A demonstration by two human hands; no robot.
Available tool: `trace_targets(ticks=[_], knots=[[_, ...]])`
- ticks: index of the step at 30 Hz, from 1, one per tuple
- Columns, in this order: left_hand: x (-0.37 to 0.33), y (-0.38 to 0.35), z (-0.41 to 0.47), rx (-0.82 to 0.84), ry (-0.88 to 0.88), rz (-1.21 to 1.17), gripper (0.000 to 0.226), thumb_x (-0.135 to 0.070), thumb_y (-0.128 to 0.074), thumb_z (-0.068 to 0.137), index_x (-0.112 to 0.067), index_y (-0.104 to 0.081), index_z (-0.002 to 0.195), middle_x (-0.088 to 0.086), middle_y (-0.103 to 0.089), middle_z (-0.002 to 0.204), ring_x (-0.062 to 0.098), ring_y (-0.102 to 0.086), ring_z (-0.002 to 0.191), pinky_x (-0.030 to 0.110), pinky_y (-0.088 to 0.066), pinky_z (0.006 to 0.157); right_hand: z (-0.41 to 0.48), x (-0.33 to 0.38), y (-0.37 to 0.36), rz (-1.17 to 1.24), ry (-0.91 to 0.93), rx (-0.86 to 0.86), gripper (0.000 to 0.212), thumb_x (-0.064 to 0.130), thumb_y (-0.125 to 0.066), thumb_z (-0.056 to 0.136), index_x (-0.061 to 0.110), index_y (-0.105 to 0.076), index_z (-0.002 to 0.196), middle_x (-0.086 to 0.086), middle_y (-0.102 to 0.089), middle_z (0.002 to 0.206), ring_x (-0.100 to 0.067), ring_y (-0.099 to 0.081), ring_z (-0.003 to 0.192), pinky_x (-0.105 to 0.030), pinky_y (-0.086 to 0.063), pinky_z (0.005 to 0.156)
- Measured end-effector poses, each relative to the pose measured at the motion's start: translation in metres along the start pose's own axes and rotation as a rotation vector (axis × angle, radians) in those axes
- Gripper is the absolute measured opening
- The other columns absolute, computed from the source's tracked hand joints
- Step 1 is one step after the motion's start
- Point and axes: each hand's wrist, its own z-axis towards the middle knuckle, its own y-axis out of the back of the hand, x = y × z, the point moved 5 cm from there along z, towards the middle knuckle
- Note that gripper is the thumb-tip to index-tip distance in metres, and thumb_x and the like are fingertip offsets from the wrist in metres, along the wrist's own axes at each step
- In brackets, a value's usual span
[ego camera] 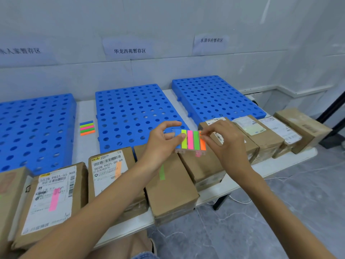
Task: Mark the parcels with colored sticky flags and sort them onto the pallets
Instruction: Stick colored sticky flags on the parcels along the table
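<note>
Your left hand (162,144) pinching the flag pad (190,142) above the near parcels (171,186), your right hand (225,146) pinching its orange flag (203,144), three blue pallets (130,113) far on the worktop (84,111).

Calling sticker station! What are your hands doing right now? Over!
Left hand holds flag pad. Right hand pinches orange flag at its top. Several parcels already flagged, pallets hold none. Nothing in the way.
</note>
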Motion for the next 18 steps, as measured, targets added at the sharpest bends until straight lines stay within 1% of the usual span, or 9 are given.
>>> trace_targets(ticks=[1,3,5,7,9,10,12,16,18], knots=[[0.002,-0.003,0.003,-0.004,0.006,-0.007,0.026,-0.023,-0.066,0.087,-0.03,-0.06,0.112,0.013,-0.073,0.093,0.011,-0.07,0.079,0.023,-0.054,0.076,0.001,-0.001,0.001,-0.007,-0.004,-0.006,0.009,0.011,-0.073,0.077,0.007,-0.066,0.08,-0.002,-0.063,0.078,-0.018,-0.055,0.077,-0.025,-0.041,0.071],[0.003,-0.009,0.009,-0.018,0.02,-0.011,0.026,-0.032,-0.071,0.081,-0.039,-0.063,0.104,0.014,-0.07,0.101,0.02,-0.065,0.103,0.037,-0.054,0.089,0.0,-0.008,0.005,-0.023,-0.034,-0.021,0.008,0.009,-0.074,0.076,0.008,-0.067,0.079,-0.001,-0.061,0.079,-0.015,-0.052,0.079,-0.017,-0.038,0.071],[0.003,-0.017,0.015,-0.044,0.046,-0.025,0.027,-0.036,-0.073,0.076,-0.041,-0.064,0.101,0.016,-0.068,0.104,0.025,-0.061,0.11,0.036,-0.052,0.088,-0.001,-0.018,0.009,-0.036,-0.07,-0.027,0.009,0.007,-0.076,0.074,0.009,-0.068,0.078,0.0,-0.061,0.08,-0.014,-0.05,0.082,-0.014,-0.037,0.073],[0.005,-0.025,0.023,-0.083,0.082,-0.074,0.028,-0.026,-0.071,0.082,-0.032,-0.063,0.107,0.018,-0.066,0.104,0.019,-0.066,0.095,0.023,-0.049,0.074,-0.002,-0.025,0.015,-0.037,-0.093,-0.031,0.008,0.008,-0.076,0.074,0.01,-0.069,0.078,-0.001,-0.06,0.081,-0.012,-0.049,0.082,-0.012,-0.036,0.074],[0.005,-0.036,0.031,-0.102,0.107,-0.135,0.028,-0.016,-0.068,0.085,-0.022,-0.062,0.112,0.015,-0.066,0.097,0.006,-0.066,0.065,0.013,-0.047,0.056,-0.003,-0.032,0.022,-0.04,-0.112,-0.042,0.008,0.009,-0.077,0.073,0.011,-0.07,0.077,0.002,-0.058,0.079,-0.013,-0.05,0.082,-0.012,-0.037,0.074],[0.005,-0.042,0.035,-0.111,0.12,-0.168,0.027,-0.012,-0.067,0.086,-0.019,-0.061,0.112,0.014,-0.066,0.095,0.004,-0.064,0.058,0.012,-0.047,0.051,-0.004,-0.035,0.026,-0.039,-0.13,-0.048,0.008,0.01,-0.077,0.073,0.013,-0.071,0.076,0.004,-0.058,0.079,-0.014,-0.051,0.082,-0.013,-0.037,0.075],[0.006,-0.053,0.042,-0.137,0.155,-0.25,0.023,-0.009,-0.065,0.087,-0.019,-0.061,0.107,0.013,-0.068,0.094,0.009,-0.066,0.059,0.017,-0.053,0.053,-0.006,-0.042,0.035,-0.015,-0.191,-0.035,0.008,0.014,-0.077,0.073,0.018,-0.071,0.075,0.005,-0.059,0.079,-0.015,-0.054,0.084,-0.015,-0.039,0.077],[0.012,-0.068,0.058,-0.198,0.186,-0.278,0.02,-0.009,-0.066,0.086,-0.024,-0.059,0.097,0.014,-0.068,0.102,0.02,-0.071,0.078,0.035,-0.058,0.077,-0.009,-0.058,0.046,0.069,-0.325,0.045,0.012,0.014,-0.077,0.073,0.023,-0.07,0.071,0.006,-0.064,0.08,-0.014,-0.058,0.087,-0.024,-0.044,0.08],[0.015,-0.075,0.063,-0.219,0.186,-0.315,0.019,-0.008,-0.064,0.087,-0.021,-0.058,0.1,0.013,-0.068,0.099,0.016,-0.071,0.075,0.029,-0.059,0.07,-0.008,-0.068,0.053,0.144,-0.426,0.033,0.011,0.012,-0.076,0.075,0.021,-0.071,0.071,0.006,-0.068,0.079,-0.012,-0.062,0.082,-0.023,-0.048,0.076]])
